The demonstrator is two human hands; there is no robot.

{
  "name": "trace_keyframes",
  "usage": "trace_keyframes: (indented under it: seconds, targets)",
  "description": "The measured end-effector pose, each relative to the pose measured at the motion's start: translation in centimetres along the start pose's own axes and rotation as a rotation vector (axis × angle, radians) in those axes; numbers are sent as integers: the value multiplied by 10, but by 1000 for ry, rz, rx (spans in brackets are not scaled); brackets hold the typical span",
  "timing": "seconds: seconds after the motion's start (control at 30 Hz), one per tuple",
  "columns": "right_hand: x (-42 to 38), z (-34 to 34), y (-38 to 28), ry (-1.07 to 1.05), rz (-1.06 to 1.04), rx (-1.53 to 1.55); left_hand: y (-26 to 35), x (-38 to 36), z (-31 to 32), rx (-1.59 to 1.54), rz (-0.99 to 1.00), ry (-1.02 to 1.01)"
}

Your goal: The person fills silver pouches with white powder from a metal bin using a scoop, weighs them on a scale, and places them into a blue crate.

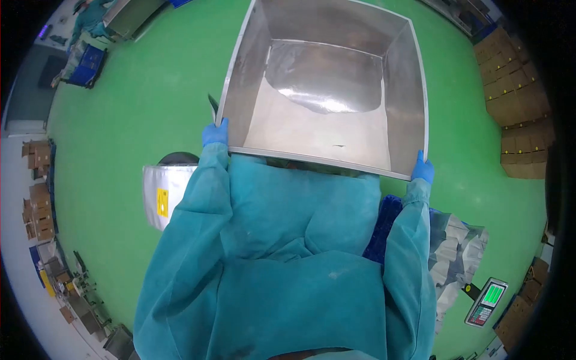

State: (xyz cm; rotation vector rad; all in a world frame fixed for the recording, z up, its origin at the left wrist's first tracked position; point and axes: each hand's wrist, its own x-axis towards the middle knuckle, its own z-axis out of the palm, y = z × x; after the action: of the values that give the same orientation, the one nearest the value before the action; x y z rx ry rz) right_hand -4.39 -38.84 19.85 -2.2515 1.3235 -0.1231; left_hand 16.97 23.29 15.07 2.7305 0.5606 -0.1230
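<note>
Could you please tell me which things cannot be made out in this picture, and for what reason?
In the head view:
Metal bin: far rim partly cut off by the picture's top edge.
Left hand and right hand: fingers partly hidden by the bin.
Scale: display reading too small.
Yellow label: print too small.
Dark round object: lower part hidden by the silver bag.

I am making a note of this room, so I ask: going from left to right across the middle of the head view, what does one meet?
Left-side cardboard boxes, silver bag, gloved left hand, open metal bin, gloved right hand, right-side stacked cartons.
</note>
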Motion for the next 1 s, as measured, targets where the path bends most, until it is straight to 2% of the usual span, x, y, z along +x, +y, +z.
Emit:
trace_keyframes:
  seconds: [0.07, 0.17, 0.27, 0.37, 0.47, 0.57, 0.6, 0.63, 0.67, 0.7, 0.73, 0.77, 0.8, 0.87, 0.9, 1.0]
  targets:
    - [4, 5, 19, 41, -40, -53, -13, -5, 6, -23, 61, 110]
    - [-3, -1, 21, 32, -16, -43, -33, 1, 8, -250, 33, 82]
    - [-2, 1, 26, 91, -56, -128, -71, 44, 32, 163, 156, 75]
    - [-5, -6, 28, -12, -131, -132, -68, 54, 5, 14, -3, 73]
    - [-12, -7, 15, 89, -40, -212, -65, 98, -46, 366, 204, 32]
    - [-41, -10, -27, 477, -401, -291, 21, 25, -171, 192, 341, -49]
    - [-56, -7, -56, 466, -609, -56, 36, 4, -178, 167, 494, 4]
    - [-83, -3, -88, 439, -802, 175, 52, -16, -185, 150, 648, 60]
    - [-129, -14, -133, 182, -888, 392, 71, -43, -185, 191, 754, 58]
    - [-169, -12, -165, 71, -984, 498, 93, -72, -183, 228, 870, 56]
    - [-205, -8, -188, 12, -1125, 471, 110, -104, -182, 210, 962, 84]
    - [-231, -6, -210, 55, -1453, 358, 124, -134, -180, 183, 1058, 112]
    - [-262, -22, -233, -10, -1490, 355, 137, -154, -177, 215, 1081, 70]
    - [-272, -18, -254, -435, -1297, -15, 155, -189, -171, 273, 1122, -10]
    - [-276, -24, -255, -530, -1174, -105, 156, -204, -168, 235, 1102, 70]
    - [-279, -44, -254, -756, -848, -330, 163, -247, -141, 293, 1137, -8]
